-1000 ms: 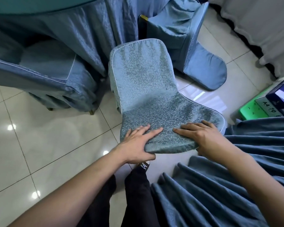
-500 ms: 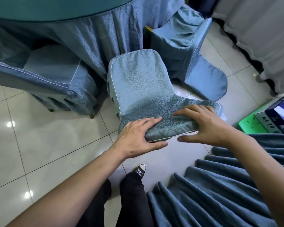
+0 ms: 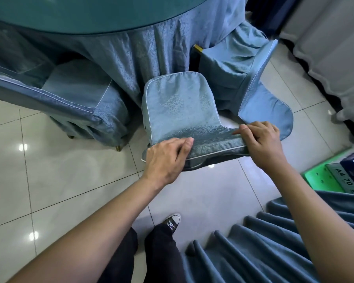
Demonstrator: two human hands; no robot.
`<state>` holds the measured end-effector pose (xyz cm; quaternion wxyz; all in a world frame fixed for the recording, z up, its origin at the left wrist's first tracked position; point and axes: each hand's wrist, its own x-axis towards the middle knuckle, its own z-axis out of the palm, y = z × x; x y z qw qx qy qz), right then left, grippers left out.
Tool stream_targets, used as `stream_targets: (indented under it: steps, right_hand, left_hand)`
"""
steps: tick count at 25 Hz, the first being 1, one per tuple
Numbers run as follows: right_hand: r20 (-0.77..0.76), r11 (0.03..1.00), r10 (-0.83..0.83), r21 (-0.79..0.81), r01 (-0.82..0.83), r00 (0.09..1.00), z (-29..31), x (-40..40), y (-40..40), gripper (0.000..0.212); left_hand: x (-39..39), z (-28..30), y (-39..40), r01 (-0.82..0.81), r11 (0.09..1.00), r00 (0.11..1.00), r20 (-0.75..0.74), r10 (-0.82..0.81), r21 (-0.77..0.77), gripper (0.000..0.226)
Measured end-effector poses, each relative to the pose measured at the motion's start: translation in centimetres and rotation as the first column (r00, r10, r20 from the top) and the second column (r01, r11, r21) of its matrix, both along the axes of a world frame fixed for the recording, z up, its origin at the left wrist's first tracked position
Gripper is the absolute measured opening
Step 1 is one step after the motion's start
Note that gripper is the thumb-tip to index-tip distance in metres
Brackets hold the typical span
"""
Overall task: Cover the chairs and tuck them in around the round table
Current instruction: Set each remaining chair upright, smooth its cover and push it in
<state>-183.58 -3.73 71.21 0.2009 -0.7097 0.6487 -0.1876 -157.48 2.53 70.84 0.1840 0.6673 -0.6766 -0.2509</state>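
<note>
A chair in a pale blue patterned cover (image 3: 180, 107) stands in front of me, its seat against the skirt of the round table (image 3: 90, 15). My left hand (image 3: 165, 158) grips the left end of the chair's backrest top, fingers curled over the piped edge. My right hand (image 3: 259, 139) grips the right end of the same backrest top. A covered chair (image 3: 70, 99) stands at the left and another covered chair (image 3: 253, 78) at the right, both by the table.
The floor is glossy white tile. Folds of dark blue cloth (image 3: 263, 242) lie at the lower right. A green stool (image 3: 323, 178) with a paper box (image 3: 353, 170) sits at the right edge. Grey curtain (image 3: 335, 48) hangs at the upper right. My shoe (image 3: 172, 221) is below the chair.
The chair has slid away from me toward the table. Both hands moved with the backrest, from lying flat on it to gripping its ends.
</note>
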Motion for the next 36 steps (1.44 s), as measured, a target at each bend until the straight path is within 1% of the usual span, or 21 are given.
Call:
stream_targets:
  steps: [4, 7, 9, 12, 15, 21, 24, 26, 28, 29, 31, 32, 34, 36]
  right_hand:
    - [0.028, 1.000, -0.012, -0.020, 0.013, 1.000, -0.1, 1.0, -2.6, 0.057]
    - [0.019, 1.000, -0.010, -0.009, 0.010, 1.000, -0.1, 1.7, -4.8, 0.056]
    - [0.021, 1.000, -0.001, -0.011, 0.001, 1.000, 0.0, 2.1, -6.0, 0.057]
    - [0.022, 1.000, -0.005, 0.003, 0.005, 1.000, 0.4, 2.9, -8.1, 0.056]
    - [0.003, 1.000, -0.006, 0.022, 0.006, 1.000, 0.3, 3.2, -8.9, 0.056]
    - [0.015, 1.000, 0.024, 0.015, -0.024, 1.000, 0.1, 2.8, -8.9, 0.053]
    - [0.085, 0.998, 0.062, -0.034, -0.060, 0.994, 0.0, 1.7, -9.4, 0.043]
    - [0.135, 0.994, 0.044, -0.102, -0.030, 0.990, -0.5, 0.2, -9.8, 0.040]
    - [0.128, 0.994, 0.031, -0.111, -0.017, 0.991, -1.2, -0.7, -10.3, 0.042]
    - [0.133, 0.994, 0.039, -0.108, -0.025, 0.990, -1.5, -0.9, -10.5, 0.045]
    - [0.169, 0.990, 0.074, -0.129, -0.053, 0.983, -2.2, -0.8, -10.7, 0.052]
    - [0.186, 0.987, 0.088, -0.148, -0.061, 0.979, -2.4, -0.7, -10.9, 0.054]
    - [0.198, 0.983, 0.097, -0.173, -0.063, 0.975, -2.7, -0.7, -11.4, 0.057]
    - [0.195, 0.984, 0.094, -0.167, -0.061, 0.976, -2.9, -0.7, -11.5, 0.060]
  left_hand:
    - [0.4, -0.2, -2.5, -0.071, 0.996, 0.996, 0.049, 0.073, -0.054, 0.066]
    - [0.9, -0.5, -4.5, -0.126, 0.988, 0.987, 0.085, 0.134, -0.095, 0.069]
    - [1.3, -0.6, -5.5, -0.147, 0.983, 0.984, 0.081, 0.156, -0.114, 0.072]
    - [1.7, -0.3, -7.6, -0.184, 0.978, 0.980, 0.065, 0.190, -0.097, 0.072]
    - [1.9, -0.3, -8.5, -0.192, 0.977, 0.977, 0.074, 0.200, -0.096, 0.075]
    - [2.1, -0.2, -8.4, -0.183, 0.978, 0.982, 0.018, 0.186, -0.103, 0.075]
    - [2.1, 0.2, -8.9, -0.173, 0.983, 0.984, 0.023, 0.175, -0.066, 0.067]
    - [2.0, 0.5, -9.0, -0.162, 0.986, 0.987, 0.016, 0.162, -0.042, 0.061]
    - [2.0, 1.3, -9.4, -0.137, 0.990, 0.990, 0.020, 0.137, -0.013, 0.061]
    - [1.9, 1.7, -9.6, -0.117, 0.993, 0.991, 0.057, 0.118, -0.030, 0.061]
    - [1.1, 2.2, -9.6, -0.080, 0.991, 0.982, 0.165, 0.097, -0.111, 0.058]
    - [0.4, 2.4, -9.7, -0.069, 0.988, 0.977, 0.192, 0.095, -0.137, 0.057]
    - [-1.1, 2.3, -9.6, -0.074, 0.984, 0.973, 0.202, 0.107, -0.162, 0.057]
    - [-2.3, 2.0, -9.5, -0.127, 0.973, 0.969, 0.185, 0.163, -0.190, 0.057]
